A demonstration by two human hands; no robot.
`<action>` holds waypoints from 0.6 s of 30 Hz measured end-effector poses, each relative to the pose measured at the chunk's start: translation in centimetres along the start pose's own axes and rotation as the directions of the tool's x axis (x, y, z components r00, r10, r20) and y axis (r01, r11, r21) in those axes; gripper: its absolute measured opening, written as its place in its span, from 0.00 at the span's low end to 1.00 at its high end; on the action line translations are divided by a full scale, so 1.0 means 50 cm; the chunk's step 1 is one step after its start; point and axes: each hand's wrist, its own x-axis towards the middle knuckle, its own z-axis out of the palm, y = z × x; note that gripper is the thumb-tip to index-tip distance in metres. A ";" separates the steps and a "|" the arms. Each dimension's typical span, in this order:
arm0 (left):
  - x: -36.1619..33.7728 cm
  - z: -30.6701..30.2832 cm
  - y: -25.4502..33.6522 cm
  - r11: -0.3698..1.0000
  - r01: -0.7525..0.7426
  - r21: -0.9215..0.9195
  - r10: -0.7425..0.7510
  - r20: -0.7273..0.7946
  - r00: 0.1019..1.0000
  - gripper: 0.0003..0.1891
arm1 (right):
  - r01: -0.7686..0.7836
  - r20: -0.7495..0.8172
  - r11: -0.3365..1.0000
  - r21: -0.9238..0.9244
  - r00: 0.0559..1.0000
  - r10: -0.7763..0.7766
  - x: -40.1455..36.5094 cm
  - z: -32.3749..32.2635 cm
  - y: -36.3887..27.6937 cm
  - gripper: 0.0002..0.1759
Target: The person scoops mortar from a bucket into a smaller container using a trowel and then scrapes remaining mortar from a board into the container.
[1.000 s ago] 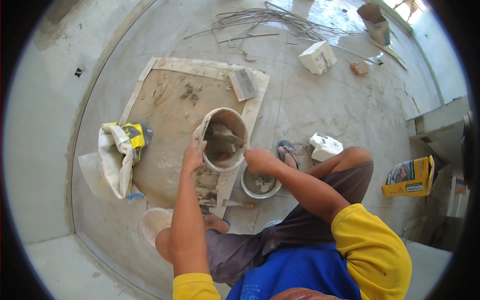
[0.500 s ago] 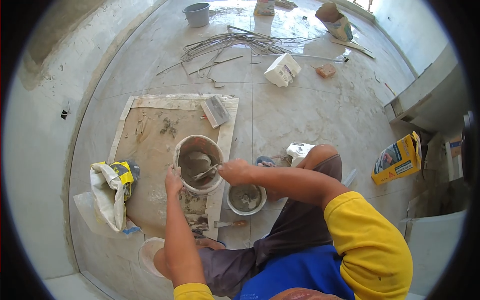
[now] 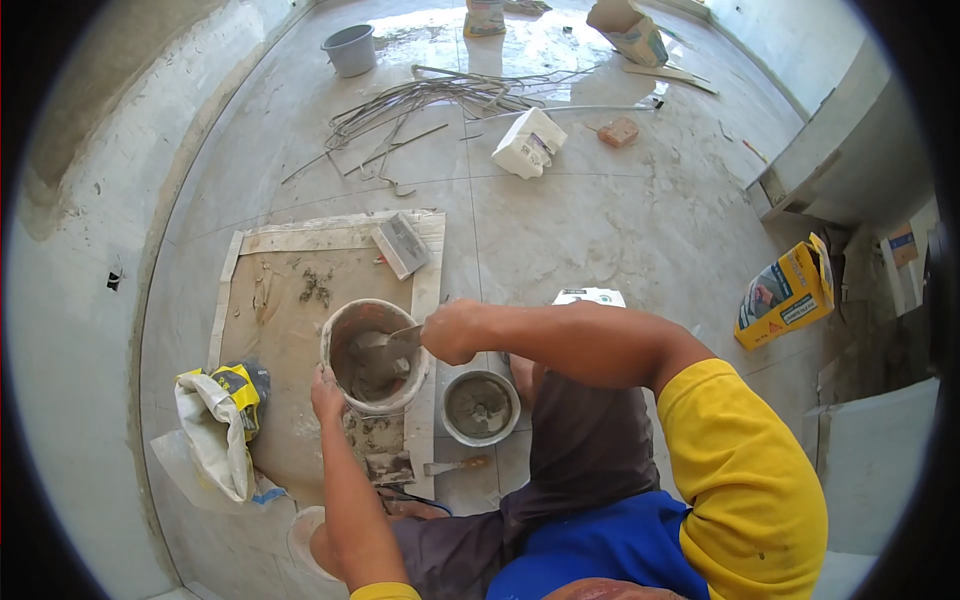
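Note:
A bucket (image 3: 386, 406) with grey mortar (image 3: 370, 368) inside stands on a mortar-stained board, tilted a little. My left hand (image 3: 327, 394) grips its left side near the rim. My right hand (image 3: 453, 332) is closed around the handle of a trowel (image 3: 405, 342), whose blade reaches over the right rim into the bucket. The handle is hidden in my fist. To the bucket's lower right sits a small bowl (image 3: 449, 424) with more grey mortar in it. A scraper (image 3: 460, 465) with a wooden handle lies below the bowl.
A white and grey block (image 3: 402, 246) rests on the board (image 3: 262, 330). At left slumps an open sack (image 3: 218, 425). Bent metal rods (image 3: 430, 98), a white package (image 3: 529, 144), a brick piece (image 3: 618, 132) and a grey bucket (image 3: 350, 52) are farther off. A yellow bag (image 3: 785, 293) stands right.
My right hand has lifted the trowel from lower in the bucket to rim height, so more of its blade shows. My left hand stays on the bucket. The whole view has shifted.

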 end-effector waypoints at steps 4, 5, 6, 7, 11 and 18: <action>-0.008 -0.006 -0.004 1.000 0.008 0.030 -0.007 -0.026 1.000 0.21 | 0.115 0.162 0.990 -0.077 0.982 -0.102 0.040 -0.007 0.009 0.13; -0.007 -0.012 -0.015 0.998 -0.018 0.052 0.021 -0.045 0.999 0.21 | 0.107 0.161 0.992 -0.071 0.982 -0.095 0.048 -0.009 0.010 0.13; -0.010 -0.017 -0.016 0.996 -0.044 0.074 0.048 -0.063 0.997 0.21 | 0.126 0.218 0.987 -0.098 0.971 -0.102 0.051 -0.015 0.009 0.13; -0.012 -0.017 -0.014 0.996 -0.049 0.075 0.053 -0.054 0.997 0.21 | 0.146 0.275 0.982 -0.122 0.955 -0.108 0.056 -0.021 0.008 0.13; 0.010 -0.014 -0.039 1.000 -0.015 -0.023 0.016 0.015 1.000 0.21 | 0.163 0.257 0.970 -0.182 0.960 -0.113 0.115 0.000 0.009 0.17; 0.001 -0.009 -0.017 0.992 -0.062 0.111 0.070 -0.071 0.995 0.21 | 0.133 0.325 0.980 -0.149 0.943 -0.079 0.136 -0.008 -0.003 0.20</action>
